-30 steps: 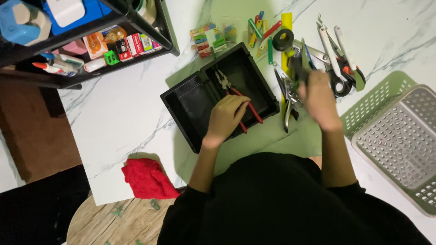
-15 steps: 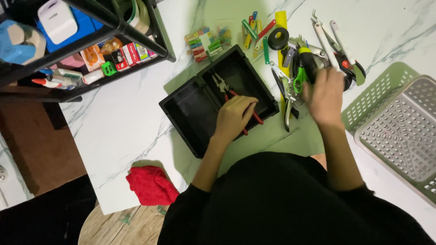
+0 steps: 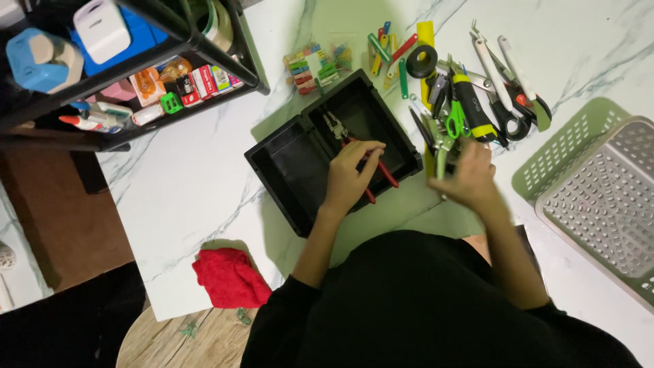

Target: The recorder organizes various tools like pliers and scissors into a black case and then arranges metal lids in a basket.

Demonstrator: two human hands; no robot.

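Inside black tray (image 3: 286, 163), left hand (image 3: 349, 174) closed on red-handled pliers (image 3: 361, 153), setting down. Right hand (image 3: 470, 174) pinched green-handled tool (image 3: 441, 153) among bench (image 3: 191, 204) clutter, lifting.

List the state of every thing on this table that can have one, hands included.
black tray: open-topped, holds the pliers
red-handled pliers: lying in the tray under the left hand
left hand: on the pliers' handles
right hand: closed on a green-handled tool
green basket: lying flat, under the grey basket
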